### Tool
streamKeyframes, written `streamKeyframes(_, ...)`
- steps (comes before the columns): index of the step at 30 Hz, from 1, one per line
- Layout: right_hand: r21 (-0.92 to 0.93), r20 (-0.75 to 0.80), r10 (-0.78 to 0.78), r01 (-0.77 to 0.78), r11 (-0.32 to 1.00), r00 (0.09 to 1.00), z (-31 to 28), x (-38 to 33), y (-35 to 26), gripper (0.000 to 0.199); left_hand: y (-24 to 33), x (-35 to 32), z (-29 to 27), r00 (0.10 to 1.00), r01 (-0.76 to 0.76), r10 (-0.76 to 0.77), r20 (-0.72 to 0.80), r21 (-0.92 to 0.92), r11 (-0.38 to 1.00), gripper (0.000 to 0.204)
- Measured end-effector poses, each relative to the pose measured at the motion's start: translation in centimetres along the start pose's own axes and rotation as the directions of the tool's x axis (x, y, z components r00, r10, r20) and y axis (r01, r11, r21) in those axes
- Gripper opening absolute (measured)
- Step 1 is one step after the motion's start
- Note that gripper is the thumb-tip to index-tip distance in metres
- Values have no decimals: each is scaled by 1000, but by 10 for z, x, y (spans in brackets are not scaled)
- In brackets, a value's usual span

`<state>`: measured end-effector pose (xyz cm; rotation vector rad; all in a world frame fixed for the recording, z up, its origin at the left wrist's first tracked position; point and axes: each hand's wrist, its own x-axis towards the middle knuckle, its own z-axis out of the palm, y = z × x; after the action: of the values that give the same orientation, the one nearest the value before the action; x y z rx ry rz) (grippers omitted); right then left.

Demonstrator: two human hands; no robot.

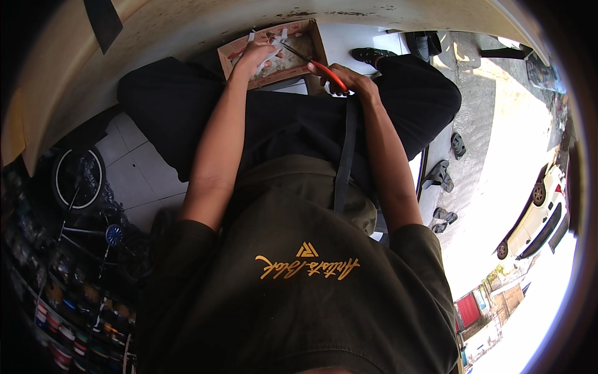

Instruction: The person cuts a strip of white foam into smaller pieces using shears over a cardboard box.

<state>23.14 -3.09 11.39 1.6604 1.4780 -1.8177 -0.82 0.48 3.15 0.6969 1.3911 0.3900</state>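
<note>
A shallow cardboard box (311, 32) rests on my lap at the top of the view, with pale plastic parts inside. My left hand (256, 55) lies in the box, fingers curled over some of the white pieces. My right hand (347, 79) grips orange-handled scissors (329, 72), whose dark blades reach up and left into the box toward my left hand. Both forearms stretch from my dark olive shirt across my black trousers.
A bicycle (80, 181) stands on the white tiled floor at the left, beside racks of small goods. Sandals (439, 174) lie on the concrete at the right. A white car (536, 218) is parked in bright sun further right.
</note>
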Motion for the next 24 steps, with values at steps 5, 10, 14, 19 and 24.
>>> streamKeyframes(5,-2,0,29,-29,1000,1000,1,9,6,91,-1,-1,1,1000,-29,29,9,-31,999,21)
streamKeyframes(10,50,-19,-73,74,996,997,0,0,-5,77,-3,3,-1,997,-60,60,44,-7,998,22)
streamKeyframes(14,55,-38,-73,75,996,997,1,3,-3,71,-4,6,-1,989,-87,89,120,-18,996,23)
streamKeyframes(19,-11,-66,-126,126,992,990,3,13,6,70,-8,10,-1,990,-80,81,118,-8,997,23)
streamKeyframes(24,22,-65,-174,176,984,983,3,22,18,71,-6,5,-2,990,10,-12,143,15,1000,24)
